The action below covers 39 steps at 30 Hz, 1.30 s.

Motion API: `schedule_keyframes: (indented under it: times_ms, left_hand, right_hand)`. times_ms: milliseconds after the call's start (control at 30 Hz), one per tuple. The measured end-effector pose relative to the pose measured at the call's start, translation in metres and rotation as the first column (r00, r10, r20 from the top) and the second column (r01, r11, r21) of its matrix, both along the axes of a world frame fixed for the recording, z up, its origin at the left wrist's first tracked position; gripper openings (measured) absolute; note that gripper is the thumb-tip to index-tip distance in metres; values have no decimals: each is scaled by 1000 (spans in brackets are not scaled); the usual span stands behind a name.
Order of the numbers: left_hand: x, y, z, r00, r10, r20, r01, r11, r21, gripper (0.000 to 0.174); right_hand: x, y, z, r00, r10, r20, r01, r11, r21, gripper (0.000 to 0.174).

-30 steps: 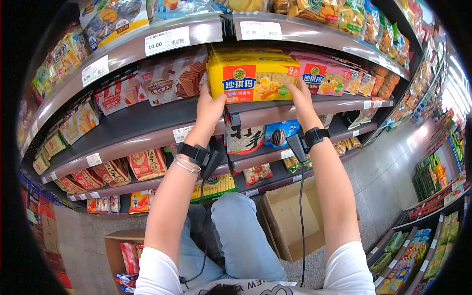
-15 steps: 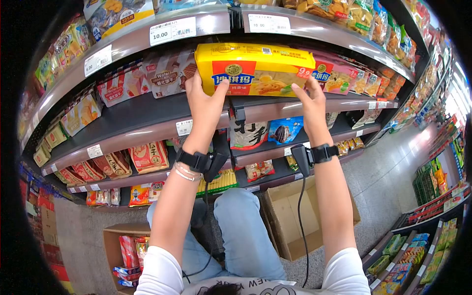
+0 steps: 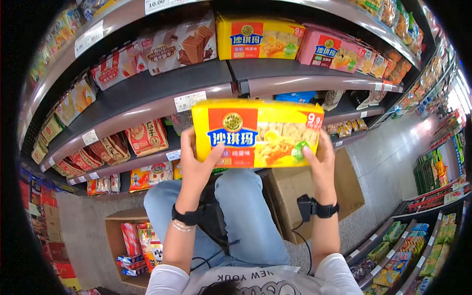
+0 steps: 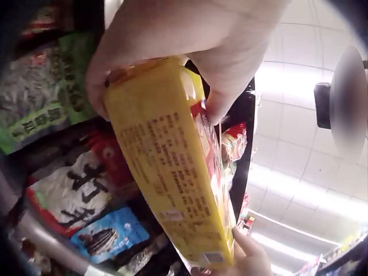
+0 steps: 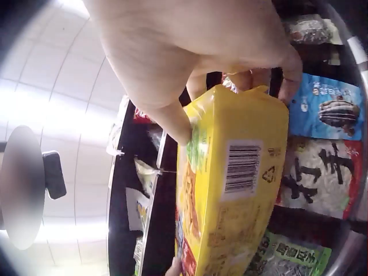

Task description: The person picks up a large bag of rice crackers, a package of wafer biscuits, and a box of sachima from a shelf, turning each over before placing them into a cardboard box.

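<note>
A yellow snack package (image 3: 258,133) with a red label is held level over the person's knees, in front of the shelves. The left hand (image 3: 197,160) grips its left end, thumb on the front face. At the other end the right hand (image 3: 320,160) pinches it, thumb near the green mark. The left wrist view shows the package's printed underside (image 4: 167,167) with the left hand (image 4: 184,46) around one end. A barcode (image 5: 242,167) faces the right wrist view below the right hand (image 5: 201,57). Another yellow package (image 3: 260,39) stands on the upper shelf.
Pink packages (image 3: 334,51) and brown wafer packages (image 3: 179,44) flank the yellow one on the shelf. An open cardboard box (image 3: 290,196) stands on the floor right of the knees; another box (image 3: 113,236) with packets is at the left. A shelf edge (image 3: 314,84) runs behind the held package.
Both hands have drawn the yellow package off the shelf, down and towards the body. Its front face is now turned up to the head view, and the shelf's yellow package behind is exposed.
</note>
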State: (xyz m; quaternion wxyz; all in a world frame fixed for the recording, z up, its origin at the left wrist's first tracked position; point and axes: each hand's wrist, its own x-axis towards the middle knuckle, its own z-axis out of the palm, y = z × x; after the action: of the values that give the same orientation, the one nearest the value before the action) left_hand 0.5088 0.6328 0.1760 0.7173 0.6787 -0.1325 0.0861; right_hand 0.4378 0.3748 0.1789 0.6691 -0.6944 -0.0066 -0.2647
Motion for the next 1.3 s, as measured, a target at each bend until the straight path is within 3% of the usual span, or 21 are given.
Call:
schedule_keyframes:
  times_ms: [67, 133, 267, 333, 533, 633, 733, 833, 967, 1067, 1133, 1200, 1267, 1300]
  left_hand:
    - [-14, 9, -22, 995, -41, -90, 40, 999, -14, 50]
    - [-32, 18, -41, 975, -72, -210, 63, 997, -51, 52]
    - [-55, 29, -67, 933, -103, -346, 70, 992, -107, 54]
    - [-59, 35, -72, 923, -106, -370, 51, 986, -157, 54]
    - [-61, 48, -59, 889, -164, -428, 0, 934, -357, 51]
    - [-63, 57, -53, 880, -182, -439, -4, 921, -389, 48]
    - [-63, 66, -49, 871, -200, -449, 4, 916, -401, 45]
    - [-57, 76, -47, 857, -208, -471, 25, 930, -366, 45]
    - [-56, 78, -44, 952, -22, -305, 11, 999, -39, 54]
    - [-80, 57, -33, 992, -83, -91, 98, 981, 165, 65]
    - [-105, 40, -17, 980, -200, -8, 187, 901, 391, 84]
    - [-120, 29, 13, 980, -192, -52, 196, 977, 90, 85]
    - [-128, 28, 18, 968, -165, -188, 120, 965, -233, 80]
    - [-125, 31, 11, 981, -101, -164, 51, 956, -287, 68]
  right_hand:
    - [-18, 4, -27, 996, -14, -84, 17, 999, 41, 55]
    - [-37, 18, -40, 989, 28, -147, 7, 973, 230, 55]
    - [-55, 31, -68, 975, 57, -215, 15, 948, 319, 58]
    - [-59, 35, -67, 969, 70, -239, 8, 950, 312, 61]
    - [-63, 38, -38, 936, 295, -191, -138, 809, 571, 72]
    - [-67, 34, -48, 871, 452, -194, -194, 677, 710, 73]
    - [-73, 41, -40, 803, 561, -203, -257, 632, 731, 70]
    - [-72, 55, -35, 830, 530, -171, -254, 634, 731, 68]
    - [-72, 85, -20, 908, 385, -163, -199, 741, 641, 70]
    - [-70, 117, -16, 963, 233, -137, -166, 910, 379, 71]
    - [-69, 135, -18, 988, 147, -54, -146, 989, 29, 72]
    - [-78, 158, 3, 968, 134, -212, -166, 976, -142, 73]
    - [-84, 167, -4, 979, 201, -24, -194, 902, -386, 74]
    - [-83, 168, -2, 968, 246, 57, -190, 858, -477, 75]
